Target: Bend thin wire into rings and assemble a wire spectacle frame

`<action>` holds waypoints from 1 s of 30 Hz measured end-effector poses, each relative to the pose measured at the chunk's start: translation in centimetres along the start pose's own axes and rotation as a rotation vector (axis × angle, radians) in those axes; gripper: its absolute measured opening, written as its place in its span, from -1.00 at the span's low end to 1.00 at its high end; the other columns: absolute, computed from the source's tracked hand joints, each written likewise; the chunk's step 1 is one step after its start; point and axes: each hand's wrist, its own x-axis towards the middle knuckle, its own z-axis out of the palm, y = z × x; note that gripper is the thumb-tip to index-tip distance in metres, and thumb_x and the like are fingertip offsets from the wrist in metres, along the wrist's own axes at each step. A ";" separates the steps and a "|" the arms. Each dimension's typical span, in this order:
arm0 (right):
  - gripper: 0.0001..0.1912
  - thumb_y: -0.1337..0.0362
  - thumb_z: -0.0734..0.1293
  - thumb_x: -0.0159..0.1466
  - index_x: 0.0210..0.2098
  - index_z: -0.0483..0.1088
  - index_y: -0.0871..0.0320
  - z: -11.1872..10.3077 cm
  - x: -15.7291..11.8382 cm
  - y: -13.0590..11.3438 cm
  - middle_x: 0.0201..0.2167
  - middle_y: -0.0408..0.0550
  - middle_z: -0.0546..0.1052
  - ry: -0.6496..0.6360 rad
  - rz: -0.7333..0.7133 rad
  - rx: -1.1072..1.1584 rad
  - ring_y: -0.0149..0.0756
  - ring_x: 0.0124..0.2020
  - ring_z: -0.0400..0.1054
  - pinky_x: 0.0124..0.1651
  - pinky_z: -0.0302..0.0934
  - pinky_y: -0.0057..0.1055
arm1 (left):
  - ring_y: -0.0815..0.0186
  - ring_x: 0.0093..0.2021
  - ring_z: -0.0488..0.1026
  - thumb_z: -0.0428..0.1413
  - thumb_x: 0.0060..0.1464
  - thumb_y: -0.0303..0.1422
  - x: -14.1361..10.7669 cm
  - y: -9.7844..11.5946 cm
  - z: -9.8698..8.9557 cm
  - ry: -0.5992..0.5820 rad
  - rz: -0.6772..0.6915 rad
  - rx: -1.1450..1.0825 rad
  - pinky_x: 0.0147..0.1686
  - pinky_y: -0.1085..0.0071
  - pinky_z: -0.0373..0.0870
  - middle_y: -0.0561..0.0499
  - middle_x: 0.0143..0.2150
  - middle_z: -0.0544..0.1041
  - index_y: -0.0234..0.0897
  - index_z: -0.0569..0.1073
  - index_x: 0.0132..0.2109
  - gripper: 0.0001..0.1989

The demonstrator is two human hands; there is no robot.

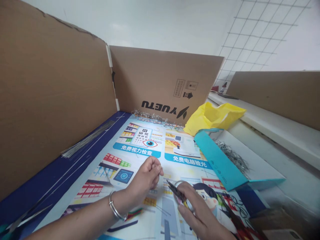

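My left hand [148,175], with a silver bangle [115,206] at the wrist, is closed in a pinch above the printed sheet; anything between its fingertips is too small to make out. To its right, my right hand [197,213] is wrapped round small pliers [178,193] with dark pointed jaws aimed up and left toward the left fingertips, not touching them. Under both hands lies the colourful printed sheet [137,166]. Beside my right hand, dark wire loops [240,210] rest on the sheet's right part.
An open turquoise box [220,163] holds tangled wire pieces [232,155]. Behind it sits a yellow bag [212,116]. Straight wires [87,138] lie at left, scissors [27,218] at lower left. Cardboard panels [160,76] stand at the back and left; wire scraps [155,116] line the back.
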 end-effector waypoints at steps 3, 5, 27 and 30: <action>-0.76 0.24 0.18 0.30 -0.04 0.21 0.06 0.2 -0.2 0.3 -0.10 0.05 0.40 0.058 -0.070 -0.077 -0.15 -0.06 0.31 -0.07 0.28 -0.27 | 0.62 -0.72 -0.05 0.11 0.06 -0.19 -0.2 0.2 0.1 -0.022 -0.010 0.002 -0.71 0.58 -0.16 0.19 -0.46 0.36 -0.23 0.19 -0.31 -0.73; -0.73 0.26 0.17 0.30 0.00 0.17 0.06 0.3 -0.3 0.5 -0.09 0.05 0.40 0.075 -0.083 -0.101 -0.16 -0.07 0.32 -0.07 0.29 -0.28 | 0.62 -0.72 -0.04 0.12 0.06 -0.19 -0.3 0.2 0.2 -0.036 -0.010 0.006 -0.72 0.59 -0.16 0.19 -0.47 0.36 -0.23 0.19 -0.32 -0.73; -0.64 0.34 0.15 0.31 0.09 0.06 0.04 0.1 -0.5 0.5 -0.02 0.06 0.34 0.053 -0.126 -0.099 -0.15 0.02 0.25 -0.01 0.25 -0.27 | 0.61 -0.73 -0.06 0.12 0.08 -0.18 -0.3 0.1 -0.1 -0.090 -0.059 -0.039 -0.74 0.61 -0.17 0.21 -0.50 0.35 -0.23 0.21 -0.32 -0.73; -0.61 0.35 0.15 0.30 0.10 0.04 0.04 0.1 -0.4 0.4 -0.01 0.06 0.33 0.034 -0.120 -0.122 -0.14 0.05 0.23 0.02 0.22 -0.25 | 0.62 -0.73 -0.07 0.12 0.08 -0.18 -0.4 -0.1 0.0 -0.098 -0.063 -0.048 -0.74 0.61 -0.20 0.20 -0.49 0.37 -0.23 0.21 -0.31 -0.72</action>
